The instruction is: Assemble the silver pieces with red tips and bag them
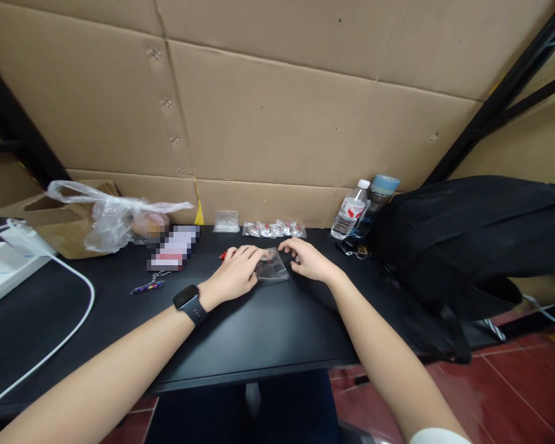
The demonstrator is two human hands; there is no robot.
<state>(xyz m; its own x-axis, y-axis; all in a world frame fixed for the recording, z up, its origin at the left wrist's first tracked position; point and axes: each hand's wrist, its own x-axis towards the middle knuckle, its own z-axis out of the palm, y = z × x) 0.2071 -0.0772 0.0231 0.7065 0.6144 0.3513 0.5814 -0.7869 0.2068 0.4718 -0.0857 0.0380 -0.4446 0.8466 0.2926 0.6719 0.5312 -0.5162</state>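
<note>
On the black desk lies a small clear plastic bag with a round, shiny item near its top. My left hand, with a dark watch on the wrist, holds the bag's left side, fingers bent over it and fingertips at the round item. Just right of the bag hovers my right hand, its fingers curled but apart with nothing seen between them. A bit of something red shows behind my left hand, mostly hidden. Behind both hands sits a row of several bagged round items, beside a stack of clear bags.
At left are a blurred-out flat object, a colourful keychain, a knotted plastic bag and a white cable. A water bottle, a blue-lidded bottle and a black backpack stand right. Cardboard walls the back.
</note>
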